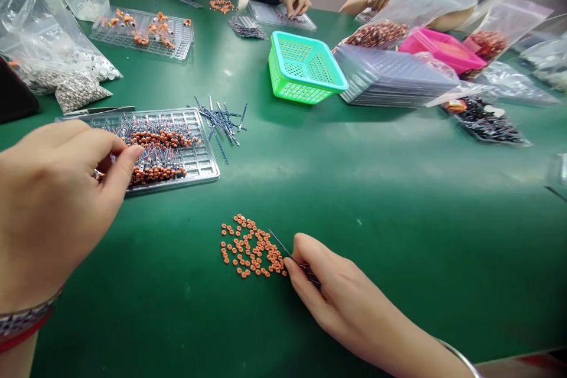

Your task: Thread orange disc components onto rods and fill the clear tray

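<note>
My left hand reaches over the near-left part of a clear plastic tray, its thumb and index finger pinched together; what they hold, if anything, is hidden. In the tray, small parts with orange round ends and thin wires stand in rows. My right hand is closed around dark, thin tweezers. Their tips point at the right edge of a scattered group of small orange ring-like pieces lying on the green table.
Dark narrow strips lie loosely behind the tray. A green basket stands beyond, beside stacked clear trays. Bags of small parts sit at left. Across the table, a co-worker's hands handle small parts.
</note>
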{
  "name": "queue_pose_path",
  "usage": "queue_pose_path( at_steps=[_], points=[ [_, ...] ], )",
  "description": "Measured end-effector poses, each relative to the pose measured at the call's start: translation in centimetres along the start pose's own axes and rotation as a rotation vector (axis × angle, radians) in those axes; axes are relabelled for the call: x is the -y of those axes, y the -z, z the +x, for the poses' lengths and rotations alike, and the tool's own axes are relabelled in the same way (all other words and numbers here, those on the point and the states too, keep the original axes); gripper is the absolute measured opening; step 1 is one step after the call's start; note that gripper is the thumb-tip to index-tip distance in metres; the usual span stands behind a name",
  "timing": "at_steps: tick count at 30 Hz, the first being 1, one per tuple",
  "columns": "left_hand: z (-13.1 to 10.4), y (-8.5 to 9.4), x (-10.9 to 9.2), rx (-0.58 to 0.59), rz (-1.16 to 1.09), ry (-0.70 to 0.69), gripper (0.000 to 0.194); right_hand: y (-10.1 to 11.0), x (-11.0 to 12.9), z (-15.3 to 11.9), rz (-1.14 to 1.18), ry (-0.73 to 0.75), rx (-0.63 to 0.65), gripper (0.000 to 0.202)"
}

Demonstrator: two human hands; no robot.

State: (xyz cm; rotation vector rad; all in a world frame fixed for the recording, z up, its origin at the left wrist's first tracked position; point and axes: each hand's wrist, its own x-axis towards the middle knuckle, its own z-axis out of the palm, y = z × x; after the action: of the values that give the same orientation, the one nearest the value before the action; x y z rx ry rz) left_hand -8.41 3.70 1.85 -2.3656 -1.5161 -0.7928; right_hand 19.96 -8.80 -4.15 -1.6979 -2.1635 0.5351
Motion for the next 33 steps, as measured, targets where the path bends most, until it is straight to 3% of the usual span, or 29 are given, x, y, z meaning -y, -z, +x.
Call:
queue_pose_path(
  at_steps=[3,7,13,17,21,28,33],
  points=[
    [-0.2,0.0,-1.3,-0.003,0.064,-0.118,0.022,-0.1,0.0,0.0,0.020,0.006,0.000,0.025],
    [-1.3,-0.9,-4.1,0.063,-0.146,-0.195,0.020,0.2,-0.1,0.1,0.087,-0.026,0.001,0.026],
    [-3.8,-2.1,-9.0,0.575,-0.768,-0.132,0.013,1.5,1.4,-0.3,0.451,-0.101,-0.040,0.027],
    [-4.4,-1.8,-10.1,0.808,-0.915,-0.062,0.011,1.1,2.7,-0.4,0.604,-0.062,-0.055,0.028],
    [-4.2,-1.5,-9.8,0.803,-0.964,-0.026,0.011,0.4,2.8,0.0,0.749,-0.076,-0.050,0.027],
    [-4.4,-1.6,-9.4,0.812,-1.060,-0.021,0.008,-0.4,1.3,0.1,1.115,-0.171,0.100,0.037],
    [-4.4,-1.3,-9.5,0.752,-0.926,-0.116,0.007,-0.6,1.4,0.3,1.327,-0.244,0.118,0.039]
  ],
)
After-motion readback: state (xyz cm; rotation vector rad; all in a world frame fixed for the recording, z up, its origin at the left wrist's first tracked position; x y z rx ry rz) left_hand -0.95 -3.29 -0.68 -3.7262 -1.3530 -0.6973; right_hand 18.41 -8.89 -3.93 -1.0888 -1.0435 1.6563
